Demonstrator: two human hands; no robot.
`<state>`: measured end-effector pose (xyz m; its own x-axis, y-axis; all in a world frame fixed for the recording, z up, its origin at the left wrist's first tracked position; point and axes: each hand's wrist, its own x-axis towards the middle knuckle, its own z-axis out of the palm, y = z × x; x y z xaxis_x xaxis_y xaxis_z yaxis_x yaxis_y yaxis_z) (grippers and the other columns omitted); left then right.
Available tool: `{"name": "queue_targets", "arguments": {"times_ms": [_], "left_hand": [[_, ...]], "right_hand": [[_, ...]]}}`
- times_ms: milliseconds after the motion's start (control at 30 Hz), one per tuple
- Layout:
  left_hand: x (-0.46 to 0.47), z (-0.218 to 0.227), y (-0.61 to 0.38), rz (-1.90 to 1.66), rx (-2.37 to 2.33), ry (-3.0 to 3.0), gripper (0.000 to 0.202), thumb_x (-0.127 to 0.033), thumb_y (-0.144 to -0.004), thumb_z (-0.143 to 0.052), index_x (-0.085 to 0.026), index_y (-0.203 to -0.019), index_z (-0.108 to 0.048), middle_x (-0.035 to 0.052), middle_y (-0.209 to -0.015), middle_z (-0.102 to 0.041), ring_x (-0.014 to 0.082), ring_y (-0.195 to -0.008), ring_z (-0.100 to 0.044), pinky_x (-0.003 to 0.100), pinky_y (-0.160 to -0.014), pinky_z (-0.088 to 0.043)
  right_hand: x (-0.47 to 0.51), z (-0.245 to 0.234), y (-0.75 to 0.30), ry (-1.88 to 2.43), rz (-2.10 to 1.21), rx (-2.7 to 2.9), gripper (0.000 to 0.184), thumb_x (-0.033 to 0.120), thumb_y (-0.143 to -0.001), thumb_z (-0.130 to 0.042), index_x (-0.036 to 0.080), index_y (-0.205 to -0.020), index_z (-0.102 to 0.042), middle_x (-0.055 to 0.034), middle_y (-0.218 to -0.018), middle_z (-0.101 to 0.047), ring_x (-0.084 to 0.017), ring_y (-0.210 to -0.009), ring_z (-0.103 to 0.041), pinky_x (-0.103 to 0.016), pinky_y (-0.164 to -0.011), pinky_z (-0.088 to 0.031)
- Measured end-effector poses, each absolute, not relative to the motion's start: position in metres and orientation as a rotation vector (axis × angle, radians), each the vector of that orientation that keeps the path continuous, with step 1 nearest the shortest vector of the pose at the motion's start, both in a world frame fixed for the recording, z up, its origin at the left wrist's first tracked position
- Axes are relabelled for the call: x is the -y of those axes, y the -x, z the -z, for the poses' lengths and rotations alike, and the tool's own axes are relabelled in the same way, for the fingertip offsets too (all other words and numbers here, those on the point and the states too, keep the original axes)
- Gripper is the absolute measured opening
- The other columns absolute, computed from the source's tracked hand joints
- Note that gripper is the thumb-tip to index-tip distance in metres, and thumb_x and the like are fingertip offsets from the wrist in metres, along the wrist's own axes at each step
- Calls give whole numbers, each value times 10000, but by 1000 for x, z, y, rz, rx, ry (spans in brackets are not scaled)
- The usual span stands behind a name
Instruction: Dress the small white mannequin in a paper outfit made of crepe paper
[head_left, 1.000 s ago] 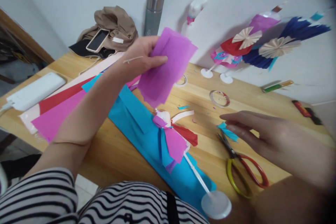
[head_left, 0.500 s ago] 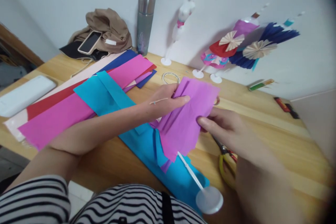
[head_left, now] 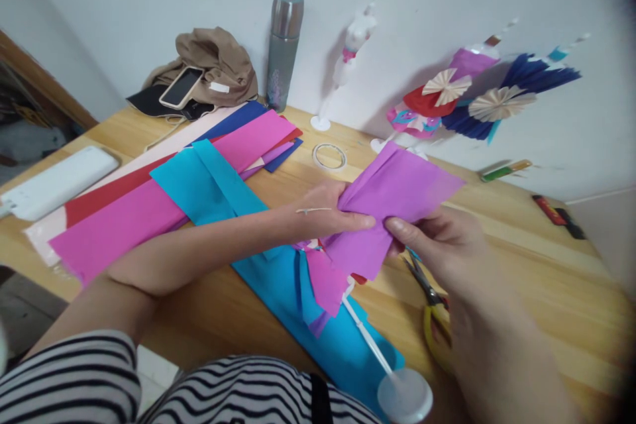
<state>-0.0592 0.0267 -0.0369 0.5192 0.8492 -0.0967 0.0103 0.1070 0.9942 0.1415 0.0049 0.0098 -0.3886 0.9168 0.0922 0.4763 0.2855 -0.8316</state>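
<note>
Purple thin paper sheet (head_left: 397,175), creased: located above the desk (head_left: 517,225), right of centre. Both hands grasp it; the left hand (head_left: 332,207) pinches its left side and the right hand (head_left: 442,238) its near right side, thumbs on top. Beneath, a white plastic stand with a round base and pink paper trim (head_left: 368,336) lies over a long turquoise paper strip (head_left: 271,281). Dark-bladed, yellow-handled scissors (head_left: 428,290) lie to the right, partly hidden by the right hand.
</note>
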Motion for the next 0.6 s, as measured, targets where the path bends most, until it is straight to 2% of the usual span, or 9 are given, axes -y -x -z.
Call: {"name": "queue_targets", "arguments": {"times_ms": [67, 167, 333, 500, 600], "left_hand": [[-26, 32, 59, -730, -839, -1273, 554, -512, -689, -822, -170, -1110, -716, 125, -1026, -766, 354, -1000, -734, 430, -808, -612], [-21, 20, 61, -769, -740, -1134, 583, -465, -676, -845, -153, -1144, -693, 130, -1056, -754, 314, -984, -731, 406, -835, -602], [-14, 7, 61, -812, -836, -1080, 383, -297, -798, -770, -110, -1116, -670, 110, -991, -743, 242, -892, -710, 360, -805, -580], [-17, 9, 59, -807, -818, -1018, 287, -389, -898, -703, -139, -1038, -690, 91, -936, -731, 220, -842, -697, 323, -741, -565], [-20, 15, 59, -872, -761, -943, 218, -341, -898, -701, -142, -987, -705, 74, -879, -721, 199, -793, -683, 312, -740, -553]], "right_hand": [[-4, -10, -141, 1237, -1119, 1806, 409, 572, -783, -792, 236, -614, -630, 3, -471, -633, -166, -397, -583, -268, -399, -502], [-4, -8, -141, 1168, -1151, 1716, 438, 570, -759, -825, 208, -575, -658, 5, -432, -609, -121, -357, -542, -209, -370, -457], [-4, -1, -138, 1111, -1139, 1629, 367, 544, -698, -885, 207, -702, -739, -12, -571, -709, -111, -441, -615, -179, -419, -522], [-7, 5, -140, 1221, -1039, 1659, 458, 580, -683, -877, 190, -581, -660, -2, -455, -608, -100, -367, -516, -192, -344, -433], [-9, 5, -142, 1262, -978, 1684, 508, 613, -711, -846, 187, -554, -617, 8, -418, -549, -89, -361, -471, -191, -340, -362]]}}
